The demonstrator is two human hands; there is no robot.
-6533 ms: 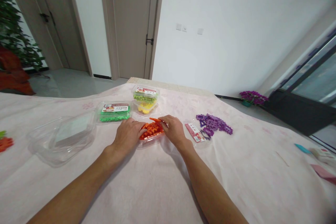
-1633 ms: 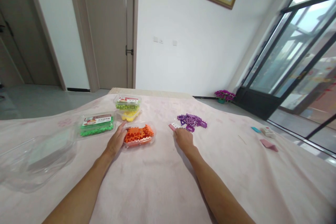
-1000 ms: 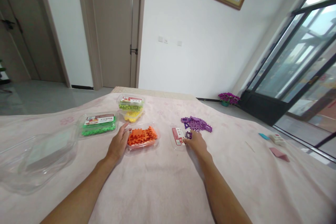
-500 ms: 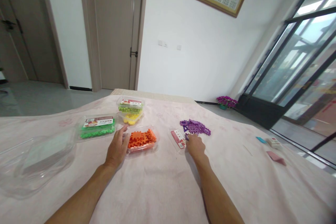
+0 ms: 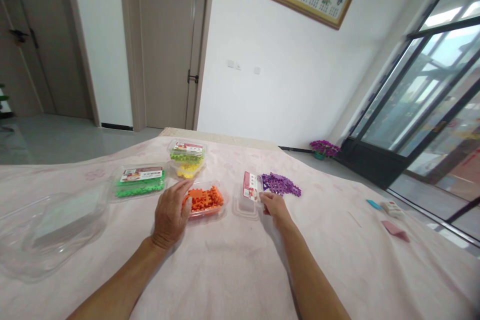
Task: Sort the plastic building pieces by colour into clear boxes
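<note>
My left hand [image 5: 171, 214] rests at the left side of a clear plastic box [image 5: 221, 212] that holds orange interlocking pieces [image 5: 204, 199]. Its fingers are stretched along the box's left edge, the thumb apart over the near corner. My right hand [image 5: 275, 206] pinches the right edge of a clear plastic lid [image 5: 245, 205] with a red and white label. The lid is tilted up from the cloth, right of the orange box. Just beyond the right hand lies a loose pile of purple pieces [image 5: 281, 184].
Left of the orange box stands a closed box of green pieces [image 5: 140, 187]. Behind it, a box of lime-green pieces [image 5: 187, 155] sits on yellow ones [image 5: 188, 170]. Empty clear containers [image 5: 56, 230] lie far left; a pink item [image 5: 395, 230] and a small white box [image 5: 392, 208] lie right.
My right hand has turned the labelled lid up from lying flat and shifted it slightly left. My left hand has moved a little right, its thumb now over the orange box's edge.
</note>
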